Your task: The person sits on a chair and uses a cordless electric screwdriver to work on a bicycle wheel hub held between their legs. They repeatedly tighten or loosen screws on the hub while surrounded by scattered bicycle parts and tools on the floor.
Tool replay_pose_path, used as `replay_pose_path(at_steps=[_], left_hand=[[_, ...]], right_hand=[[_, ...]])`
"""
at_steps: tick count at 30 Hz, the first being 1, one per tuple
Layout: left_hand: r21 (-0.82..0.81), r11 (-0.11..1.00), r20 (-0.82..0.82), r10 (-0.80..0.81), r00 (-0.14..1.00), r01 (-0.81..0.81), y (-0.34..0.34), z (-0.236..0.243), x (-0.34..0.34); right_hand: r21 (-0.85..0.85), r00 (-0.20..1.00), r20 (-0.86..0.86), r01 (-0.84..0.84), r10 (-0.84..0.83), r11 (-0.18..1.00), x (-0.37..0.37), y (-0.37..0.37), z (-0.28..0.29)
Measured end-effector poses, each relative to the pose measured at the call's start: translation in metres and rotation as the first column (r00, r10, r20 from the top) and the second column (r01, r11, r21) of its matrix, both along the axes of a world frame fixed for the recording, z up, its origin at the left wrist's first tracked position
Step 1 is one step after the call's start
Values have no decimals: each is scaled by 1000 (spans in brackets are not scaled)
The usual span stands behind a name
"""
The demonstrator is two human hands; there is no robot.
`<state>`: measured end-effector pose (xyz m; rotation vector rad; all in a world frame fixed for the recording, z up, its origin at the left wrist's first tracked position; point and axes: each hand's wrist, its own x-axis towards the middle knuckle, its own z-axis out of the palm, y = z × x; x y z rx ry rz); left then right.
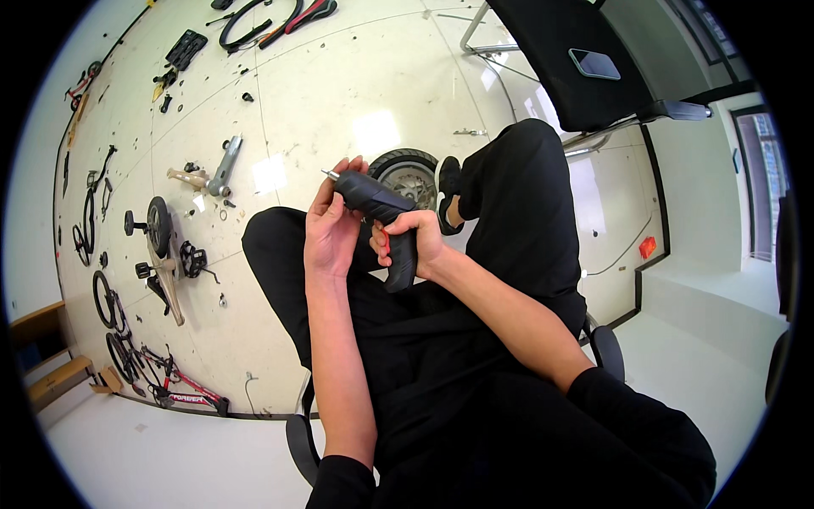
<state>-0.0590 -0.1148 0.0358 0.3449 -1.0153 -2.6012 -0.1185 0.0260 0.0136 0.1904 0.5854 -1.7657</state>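
Observation:
My right hand (pixel 421 240) is wrapped around the handle of a black cordless screwdriver (pixel 373 197), its index finger by the red trigger. A short metal bit points out of the tool's nose toward the upper left. At that front end, my left hand (pixel 331 233) closes on the body, with the thumb on the near side and the fingertips beyond it. The tool is held above my lap. Behind it, a small wheel (pixel 408 172) with a black tyre lies on the floor, partly hidden by the tool and next to my black shoe (pixel 448 191).
Left on the floor are a grey metal bracket (pixel 225 165), a frame part with a small wheel (pixel 159 226), pedals (pixel 194 259) and several scattered small parts. Bicycles (pixel 174 382) stand along the left wall. A phone (pixel 594 64) lies on the black chair (pixel 564 42) at upper right.

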Motion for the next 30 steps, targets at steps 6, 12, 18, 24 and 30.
replay_pose_path(at_steps=[6, 12, 18, 24, 30], left_hand=[[60, 998, 86, -1, 996, -4, 1, -2, -1], [-167, 986, 387, 66, 920, 0, 2, -15, 4], [-194, 966, 374, 231, 898, -168, 9, -11, -1], [-202, 959, 333, 258, 907, -199, 7, -14, -1], [-189, 966, 331, 232, 915, -176, 7, -15, -2]], right_hand=[[89, 999, -27, 49, -46, 995, 2, -2, 9], [115, 983, -182, 50, -28, 992, -1, -8, -3], [353, 888, -459, 159, 22, 922, 2, -15, -3], [441, 805, -588, 237, 80, 866, 2, -16, -14], [448, 793, -598, 215, 112, 868, -1, -15, -12]])
